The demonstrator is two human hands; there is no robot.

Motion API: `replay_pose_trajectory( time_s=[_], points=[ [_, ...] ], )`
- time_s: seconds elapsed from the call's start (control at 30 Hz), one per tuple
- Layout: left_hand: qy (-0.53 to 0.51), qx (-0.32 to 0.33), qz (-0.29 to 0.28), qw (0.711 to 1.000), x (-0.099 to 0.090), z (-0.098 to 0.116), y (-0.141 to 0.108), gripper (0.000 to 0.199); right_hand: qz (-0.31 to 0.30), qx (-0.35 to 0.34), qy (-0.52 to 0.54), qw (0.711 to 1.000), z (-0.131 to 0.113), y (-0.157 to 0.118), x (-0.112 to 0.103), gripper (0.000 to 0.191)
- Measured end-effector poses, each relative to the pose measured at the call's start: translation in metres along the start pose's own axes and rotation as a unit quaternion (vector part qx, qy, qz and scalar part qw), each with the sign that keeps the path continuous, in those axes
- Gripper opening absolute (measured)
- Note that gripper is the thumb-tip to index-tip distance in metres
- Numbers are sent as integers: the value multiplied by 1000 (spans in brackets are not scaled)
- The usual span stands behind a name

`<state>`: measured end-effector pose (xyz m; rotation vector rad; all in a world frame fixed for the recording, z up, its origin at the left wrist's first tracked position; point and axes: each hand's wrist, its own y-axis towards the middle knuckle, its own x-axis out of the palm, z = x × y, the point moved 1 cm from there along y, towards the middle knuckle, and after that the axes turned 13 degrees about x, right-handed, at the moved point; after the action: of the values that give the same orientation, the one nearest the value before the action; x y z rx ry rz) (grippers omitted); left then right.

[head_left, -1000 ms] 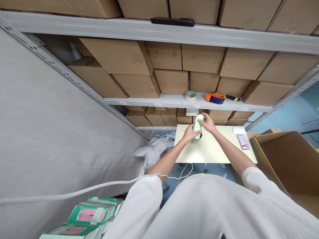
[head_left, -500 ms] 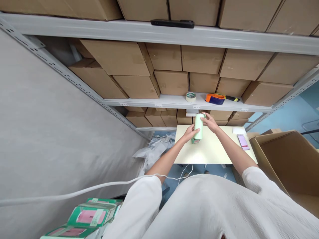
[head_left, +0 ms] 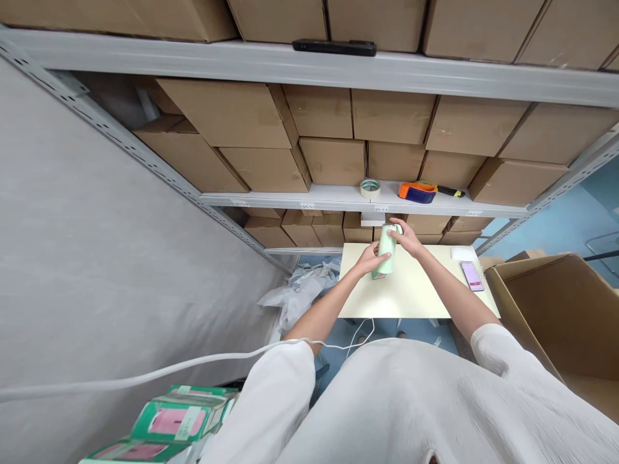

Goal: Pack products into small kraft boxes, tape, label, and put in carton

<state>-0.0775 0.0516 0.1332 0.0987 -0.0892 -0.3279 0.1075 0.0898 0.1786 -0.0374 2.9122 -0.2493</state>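
A pale green tumbler (head_left: 387, 250) is held slightly tilted above the cream tabletop (head_left: 425, 293). My left hand (head_left: 371, 259) is wrapped round its lower body, the thumb lying across the front. Up at the rim, my right hand (head_left: 406, 236) grips the tumbler by its top, near a pale green loop on the right side. Partly hidden behind the tumbler's base is a small green and pink box (head_left: 378, 275) on the tabletop.
A phone (head_left: 471, 276) lies at the table's right, beside a large open carton (head_left: 532, 303). Above are shelves of cardboard boxes, a tape roll (head_left: 370, 188) and an orange-blue tape dispenser (head_left: 418, 192). A white cable (head_left: 193, 361) crosses my left arm. Green boxes (head_left: 169, 419) are stacked lower left.
The tumbler has shifted slightly right and down and tilts a little more. Both hands stay on it, and more of the small box behind is covered.
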Motion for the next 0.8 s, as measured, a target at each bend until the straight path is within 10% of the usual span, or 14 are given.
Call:
replay_pose_trajectory(
  time_s=[0.2, 0.43, 0.8],
  points=[
    [62, -11, 16, 998, 3, -4, -1, 82, 58, 13, -32, 998, 2, 2, 4, 68],
    [-49, -15, -17, 999, -5, -1, 0, 62, -85, 59, 71, 992, 5, 6, -3, 66],
    [35, -39, 7, 999, 1, 9, 0, 68, 5, -7, 54, 998, 3, 7, -1, 57]
  ],
)
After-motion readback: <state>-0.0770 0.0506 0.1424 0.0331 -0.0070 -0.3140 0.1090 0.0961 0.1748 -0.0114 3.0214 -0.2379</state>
